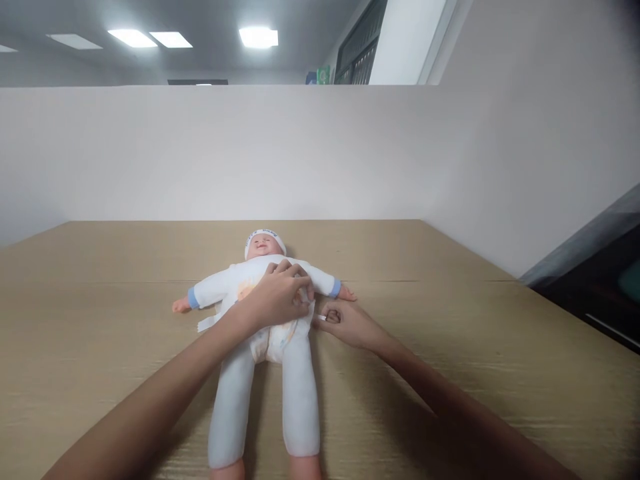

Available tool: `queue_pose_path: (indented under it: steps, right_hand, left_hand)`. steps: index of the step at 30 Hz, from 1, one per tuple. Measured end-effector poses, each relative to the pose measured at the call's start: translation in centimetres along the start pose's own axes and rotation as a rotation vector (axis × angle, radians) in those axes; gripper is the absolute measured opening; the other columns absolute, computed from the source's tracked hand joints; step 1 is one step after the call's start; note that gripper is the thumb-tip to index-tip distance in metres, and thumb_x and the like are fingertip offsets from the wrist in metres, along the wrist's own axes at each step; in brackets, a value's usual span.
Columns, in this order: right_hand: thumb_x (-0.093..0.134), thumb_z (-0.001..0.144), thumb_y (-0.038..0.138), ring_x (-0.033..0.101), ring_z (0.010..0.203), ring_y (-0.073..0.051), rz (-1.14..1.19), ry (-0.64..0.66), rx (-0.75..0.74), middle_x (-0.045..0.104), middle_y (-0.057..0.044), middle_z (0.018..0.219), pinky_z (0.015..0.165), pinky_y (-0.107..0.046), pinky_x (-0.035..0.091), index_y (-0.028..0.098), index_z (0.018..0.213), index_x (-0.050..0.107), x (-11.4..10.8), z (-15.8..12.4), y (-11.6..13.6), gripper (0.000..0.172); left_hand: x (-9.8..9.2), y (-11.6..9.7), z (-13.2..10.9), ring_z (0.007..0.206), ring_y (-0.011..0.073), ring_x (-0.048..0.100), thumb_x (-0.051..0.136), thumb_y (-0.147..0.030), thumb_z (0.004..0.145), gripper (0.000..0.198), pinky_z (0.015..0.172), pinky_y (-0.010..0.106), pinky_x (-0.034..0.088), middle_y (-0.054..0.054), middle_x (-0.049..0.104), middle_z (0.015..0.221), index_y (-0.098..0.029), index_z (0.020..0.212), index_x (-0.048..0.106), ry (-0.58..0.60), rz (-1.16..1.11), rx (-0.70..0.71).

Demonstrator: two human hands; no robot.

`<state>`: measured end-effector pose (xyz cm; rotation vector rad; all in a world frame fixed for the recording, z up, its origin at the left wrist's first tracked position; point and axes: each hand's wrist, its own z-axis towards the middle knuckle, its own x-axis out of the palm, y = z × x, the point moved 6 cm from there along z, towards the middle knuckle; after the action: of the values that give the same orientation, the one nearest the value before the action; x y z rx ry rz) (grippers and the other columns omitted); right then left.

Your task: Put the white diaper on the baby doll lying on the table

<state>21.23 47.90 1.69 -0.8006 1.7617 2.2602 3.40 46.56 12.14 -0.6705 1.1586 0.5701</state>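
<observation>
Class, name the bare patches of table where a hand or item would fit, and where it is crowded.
Bare table lies left of the doll, between its head and the white partition, and right of the right hand. Crowded: the doll's waist, where the left hand presses and the right pinches.

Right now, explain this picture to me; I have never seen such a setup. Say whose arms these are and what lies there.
No machine here: a person's two bare arms, filmed by one camera worn on their head. On the tan wooden table lies a baby doll in white clothes and cap, face up, wearing a white diaper. The left hand rests on its chest, fingers bent. The right hand, beside the doll's hip, seems to pinch a small white tab in its grip.
</observation>
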Motion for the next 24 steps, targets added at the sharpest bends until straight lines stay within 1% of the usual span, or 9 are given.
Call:
queue_pose_path:
  steps: [4, 6, 8, 10, 13, 16, 18, 21, 24]
  right_hand:
    - [0.072, 0.094, 0.043, 0.038, 0.063, -0.016, 0.072, 0.157, -0.030, 0.045, 0.004, 0.064, 0.059, -0.031, 0.026, 0.023, 0.068, 0.052, 1.0, -1.0, 2.1, 0.038]
    - [0.067, 0.098, 0.046, 0.041, 0.067, -0.017, 0.131, 0.215, -0.046, 0.047, 0.004, 0.069, 0.062, -0.031, 0.030, 0.023, 0.073, 0.053, 1.5, -1.5, 3.0, 0.037]
    - [0.066, 0.098, 0.049, 0.042, 0.069, -0.018, 0.196, 0.245, -0.051, 0.048, 0.003, 0.072, 0.065, -0.031, 0.033, 0.024, 0.074, 0.054, 1.7, -1.7, 3.5, 0.037]
    - [0.066, 0.097, 0.052, 0.041, 0.068, -0.017, 0.263, 0.246, -0.044, 0.046, 0.004, 0.071, 0.065, -0.031, 0.034, 0.024, 0.073, 0.052, 1.6, -1.5, 3.5, 0.040]
    - [0.068, 0.094, 0.058, 0.038, 0.065, -0.017, 0.360, 0.224, -0.021, 0.044, 0.004, 0.067, 0.063, -0.031, 0.032, 0.024, 0.069, 0.048, 1.5, -1.0, 2.6, 0.047]
    - [0.068, 0.091, 0.066, 0.039, 0.064, -0.017, 0.461, 0.196, 0.006, 0.046, 0.003, 0.066, 0.062, -0.032, 0.033, 0.025, 0.067, 0.049, 1.7, -0.6, 1.7, 0.051]
    - [0.069, 0.088, 0.069, 0.041, 0.063, -0.018, 0.527, 0.186, 0.020, 0.046, 0.003, 0.065, 0.063, -0.033, 0.036, 0.026, 0.067, 0.049, 2.1, -0.5, 1.6, 0.052]
    - [0.068, 0.086, 0.068, 0.042, 0.064, -0.018, 0.612, 0.176, 0.029, 0.045, 0.002, 0.065, 0.066, -0.035, 0.039, 0.027, 0.067, 0.047, 2.9, -0.5, 2.7, 0.050]
    - [0.067, 0.087, 0.062, 0.044, 0.066, -0.018, 0.677, 0.156, 0.041, 0.046, 0.002, 0.066, 0.068, -0.035, 0.040, 0.027, 0.068, 0.045, 3.7, -0.5, 4.5, 0.046]
  left_hand:
    - [0.0, 0.1, -0.2, 0.118, 0.0328, 0.059, 0.071, -0.031, 0.092, 0.014, 0.100, 0.051, 0.045, 0.007, 0.075, 0.121, -0.027, 0.098, 0.082, -0.001, 0.026, -0.039]
    - [0.0, 0.1, -0.2, 0.118, 0.0335, 0.059, 0.072, -0.035, 0.092, 0.014, 0.101, 0.052, 0.045, 0.008, 0.076, 0.121, -0.027, 0.093, 0.084, -0.006, 0.031, -0.054]
    - [0.1, 0.2, -0.3, 0.117, 0.0336, 0.059, 0.075, -0.039, 0.091, 0.015, 0.102, 0.053, 0.045, 0.007, 0.076, 0.120, -0.028, 0.089, 0.085, -0.010, 0.034, -0.060]
    - [0.2, 0.2, -0.4, 0.117, 0.0335, 0.059, 0.079, -0.043, 0.088, 0.016, 0.102, 0.053, 0.045, 0.007, 0.077, 0.120, -0.029, 0.088, 0.086, -0.013, 0.035, -0.060]
    - [0.3, 0.2, -0.5, 0.119, 0.0343, 0.059, 0.081, -0.045, 0.086, 0.017, 0.103, 0.053, 0.045, 0.006, 0.077, 0.123, -0.031, 0.090, 0.088, -0.010, 0.035, -0.061]
    - [0.3, 0.2, -0.6, 0.122, 0.0347, 0.058, 0.083, -0.046, 0.084, 0.018, 0.105, 0.053, 0.044, 0.005, 0.076, 0.128, -0.030, 0.092, 0.087, 0.014, 0.027, -0.046]
    - [0.3, 0.0, -0.7, 0.124, 0.0348, 0.058, 0.086, -0.048, 0.081, 0.022, 0.106, 0.053, 0.044, 0.004, 0.076, 0.130, -0.030, 0.093, 0.086, 0.037, 0.021, -0.022]
    - [0.3, -0.1, -0.9, 0.124, 0.0352, 0.057, 0.090, -0.049, 0.075, 0.029, 0.106, 0.052, 0.043, 0.004, 0.075, 0.131, -0.029, 0.095, 0.085, 0.062, 0.024, 0.007]
    - [0.4, -0.1, -1.0, 0.121, 0.0357, 0.057, 0.089, -0.050, 0.074, 0.033, 0.102, 0.052, 0.043, 0.005, 0.074, 0.131, -0.027, 0.096, 0.082, 0.058, 0.036, 0.022]
